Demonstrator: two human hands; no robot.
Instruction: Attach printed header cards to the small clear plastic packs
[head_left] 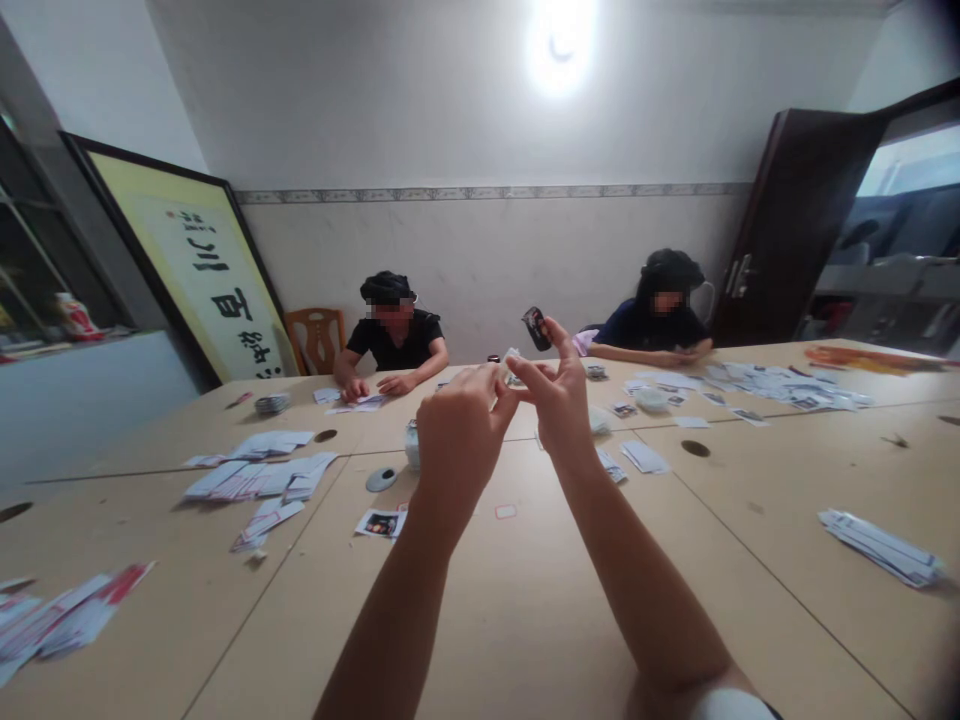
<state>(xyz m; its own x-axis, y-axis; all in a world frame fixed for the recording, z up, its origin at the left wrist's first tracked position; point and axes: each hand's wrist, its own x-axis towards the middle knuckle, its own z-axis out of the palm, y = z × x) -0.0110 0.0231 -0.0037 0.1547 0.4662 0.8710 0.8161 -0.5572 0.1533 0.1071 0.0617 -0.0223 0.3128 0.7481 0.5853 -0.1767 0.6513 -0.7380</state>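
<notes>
Black printed label (535, 329) touched the raised right hand (564, 398), beyond the curled left hand (459, 408), with neither grip clearly discernible; this handling step likely next required steady control.

Small dark piece (535, 329) — in right hand (561, 395)

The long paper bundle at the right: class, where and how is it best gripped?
Probably mid-length, across both long edges, from above: the paper bundle lies flat, long and narrow, and its layered pieces might slip if taken by one end.
</notes>
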